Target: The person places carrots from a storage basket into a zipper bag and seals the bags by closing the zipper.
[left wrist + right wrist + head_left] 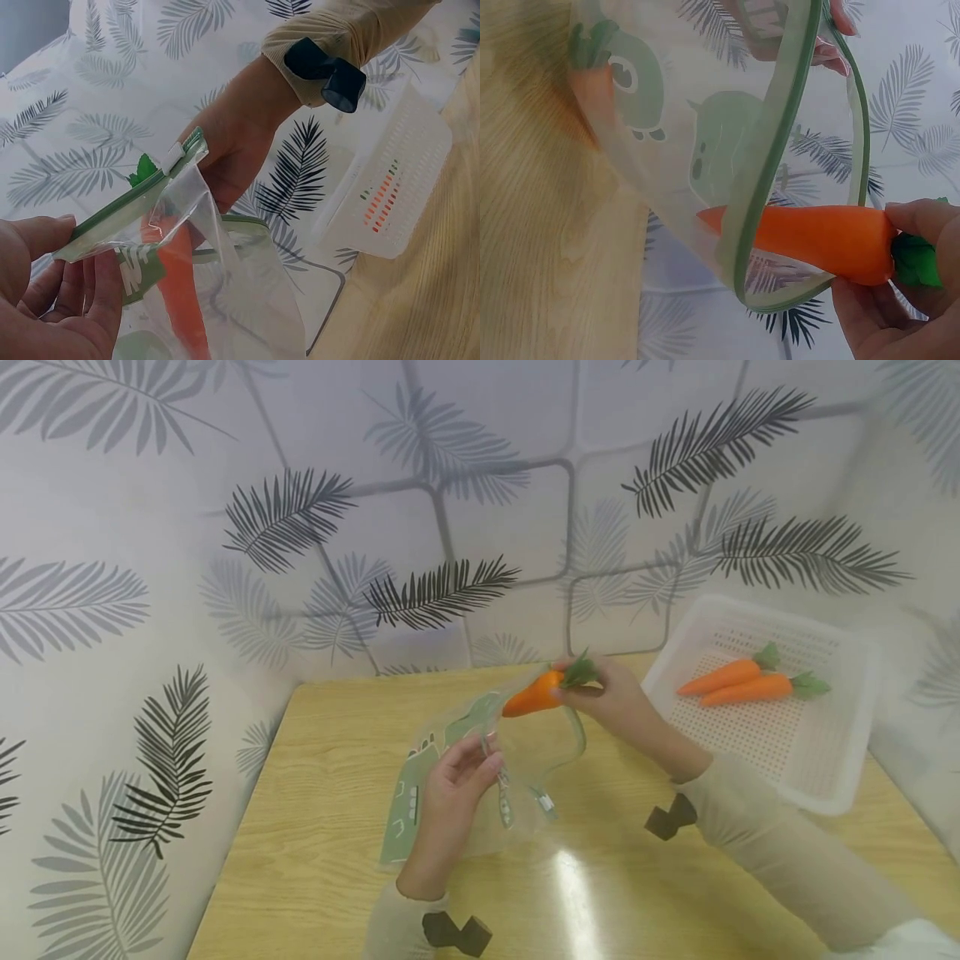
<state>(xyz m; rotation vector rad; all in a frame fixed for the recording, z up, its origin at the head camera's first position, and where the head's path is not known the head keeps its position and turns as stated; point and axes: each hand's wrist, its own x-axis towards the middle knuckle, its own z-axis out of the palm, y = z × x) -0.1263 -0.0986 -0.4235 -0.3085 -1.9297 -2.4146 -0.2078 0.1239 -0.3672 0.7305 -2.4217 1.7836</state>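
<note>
My left hand (460, 777) pinches the edge of a clear zip bag (247, 292) with green prints and a green zip strip (120, 202). The bag's mouth gapes in the right wrist view. By its leafy top end, my right hand (611, 697) grips an orange carrot (825, 236) with green leaves. The carrot's pointed end reaches through the mouth into the bag, and its body shows through the plastic in the left wrist view. Another orange carrot shape (592, 94) with a green top appears through the bag wall in the right wrist view.
A white perforated basket (858, 718) stands at the right of the wooden table (300, 827). Two carrots (746, 689) lie in it side by side. Behind the table rises a wall covering (495, 518) patterned with leaves.
</note>
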